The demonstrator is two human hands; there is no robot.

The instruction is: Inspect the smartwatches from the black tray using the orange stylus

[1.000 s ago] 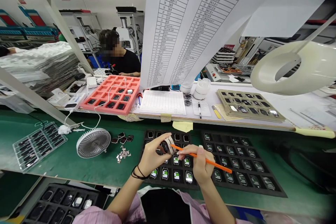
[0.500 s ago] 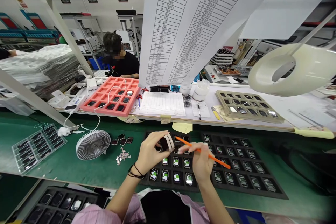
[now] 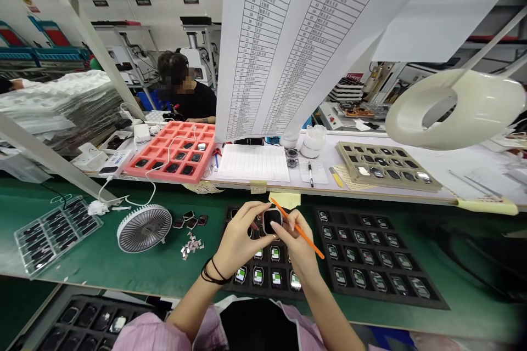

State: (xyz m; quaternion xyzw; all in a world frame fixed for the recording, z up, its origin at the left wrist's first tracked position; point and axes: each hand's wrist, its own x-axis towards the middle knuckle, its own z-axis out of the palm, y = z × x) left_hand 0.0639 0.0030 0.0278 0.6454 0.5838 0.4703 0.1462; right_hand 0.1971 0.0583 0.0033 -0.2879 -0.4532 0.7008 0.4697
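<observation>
My left hand grips a watch by its edges between thumb and fingers, with the dark screen facing up. On the other side, my right hand holds an orange stick that slants across its fingers, and its thumb rests on the watch screen. Both hands are above a black foam tray with rows of watches, several with green and white lit screens. A second black foam tray with more watches lies to the right.
A small fan, loose watch parts and a clear tray are on the left. Behind are a pink tray, a beige tray and a hanging paper list. A person sits across.
The watch has turned from edge-on to screen up. My right hand has moved left onto it, and the orange stick now slants more steeply.
</observation>
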